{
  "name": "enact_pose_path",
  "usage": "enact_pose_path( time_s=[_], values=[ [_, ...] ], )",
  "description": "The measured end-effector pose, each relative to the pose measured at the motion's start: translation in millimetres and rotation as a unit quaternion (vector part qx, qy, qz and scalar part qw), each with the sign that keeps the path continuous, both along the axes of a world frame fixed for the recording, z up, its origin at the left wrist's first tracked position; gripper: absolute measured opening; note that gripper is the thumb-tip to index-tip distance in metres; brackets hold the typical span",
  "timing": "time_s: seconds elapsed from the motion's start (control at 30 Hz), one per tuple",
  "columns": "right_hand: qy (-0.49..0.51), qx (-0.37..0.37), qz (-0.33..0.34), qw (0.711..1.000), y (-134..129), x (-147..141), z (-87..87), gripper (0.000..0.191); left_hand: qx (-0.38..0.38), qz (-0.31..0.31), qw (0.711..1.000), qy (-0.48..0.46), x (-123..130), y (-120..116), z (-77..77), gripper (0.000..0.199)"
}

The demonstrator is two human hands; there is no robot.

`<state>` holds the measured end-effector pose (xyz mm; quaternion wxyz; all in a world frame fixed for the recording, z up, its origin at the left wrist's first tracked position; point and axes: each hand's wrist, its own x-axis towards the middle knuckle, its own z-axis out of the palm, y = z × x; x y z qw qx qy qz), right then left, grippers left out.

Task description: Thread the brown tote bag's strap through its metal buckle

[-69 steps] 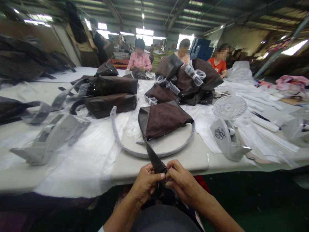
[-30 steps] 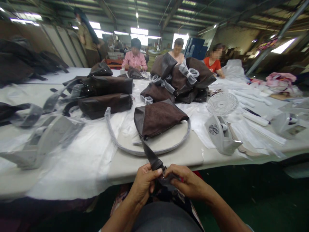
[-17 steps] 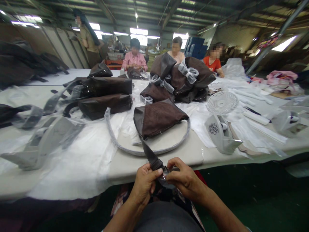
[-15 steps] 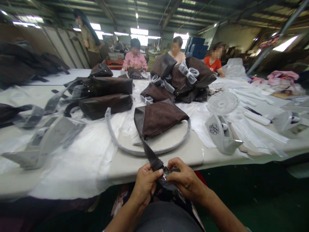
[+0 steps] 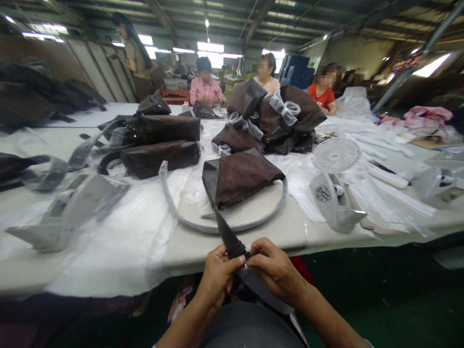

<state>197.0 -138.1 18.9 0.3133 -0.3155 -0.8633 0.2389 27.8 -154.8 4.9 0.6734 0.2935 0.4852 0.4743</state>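
The person's left hand (image 5: 218, 276) and right hand (image 5: 277, 272) are close together just off the near edge of the white desk (image 5: 290, 237), both gripping a dark brown strap (image 5: 229, 239). The fingers (image 5: 261, 257) of both hands are clamped on the strap from either side, with the left thumb pressed on top and a small shiny metal fitting (image 5: 245, 265) showing between them. The strap's long axis runs from the near corner of a brown suede handbag (image 5: 241, 181), down toward the person and slightly right, then its end passes under the right hand and points to the near right. The handbag lies flat on a round cream board (image 5: 232, 217), ringed by a plastic-wrapped grey handle (image 5: 183, 217). Two dark bags (image 5: 159, 159) lie far left of it, and a heap of brown bags (image 5: 268, 116) with pale ribbon sits further away. To the right are a round white fan (image 5: 335, 154) and a grey plastic form (image 5: 331, 203). Co-workers sit at the far side, one in a pink shirt (image 5: 205, 89).
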Motion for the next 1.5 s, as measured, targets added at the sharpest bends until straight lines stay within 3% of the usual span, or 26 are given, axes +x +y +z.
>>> enact_pose_path(
  time_s=[0.1,0.23,0.37,0.53,0.67,0.73,0.9,1.13,1.3,1.37,1.43,1.5],
  values=[
    [0.026,-0.034,-0.026,0.999,-1,-3,-2.1,0.016,-0.001,0.004,1.0,-0.014,-1,-1,-1.6,0.035],
    [0.057,-0.167,-0.126,0.976,-4,0,0.2,0.019,-0.005,0.015,1.0,-0.015,-2,-2,-1.2,0.035],
    [0.031,-0.263,-0.127,0.956,-4,3,1.5,0.02,-0.016,0.017,1.0,-0.012,-2,-1,-2.2,0.034],
    [0.073,-0.293,-0.177,0.937,-1,-7,-2.8,0.026,-0.01,0.007,1.0,-0.005,-2,0,-5.3,0.026],
    [0.086,-0.282,-0.21,0.932,0,-14,-3.2,0.028,0.0,-0.031,0.997,-0.074,-7,0,-0.5,0.021],
    [0.098,-0.283,-0.204,0.932,-1,-15,-3.7,0.028,-0.005,-0.049,0.995,-0.09,-11,0,2.4,0.024],
    [0.157,-0.32,-0.181,0.916,-4,-14,-9.1,0.023,0.0,-0.094,0.995,-0.017,-18,-1,3.0,0.039],
    [0.253,-0.386,-0.154,0.874,-5,-19,-9.4,0.038,0.041,-0.045,0.997,-0.052,-13,1,-4.9,0.034],
    [0.289,-0.352,-0.206,0.866,-2,-22,-16.7,0.038,0.01,-0.031,0.998,-0.062,-7,9,-4.9,0.032],
    [0.27,-0.319,-0.228,0.879,-3,-17,-15.5,0.035,-0.005,-0.03,0.998,-0.053,-3,12,-4.5,0.032],
    [0.208,-0.217,-0.26,0.918,-7,-10,-9.2,0.026,-0.011,-0.02,0.999,-0.048,2,16,-5.3,0.032],
    [0.106,-0.057,-0.286,0.951,-15,-2,-0.9,0.016,-0.01,-0.004,0.998,-0.06,8,19,-7.5,0.032]
  ],
)
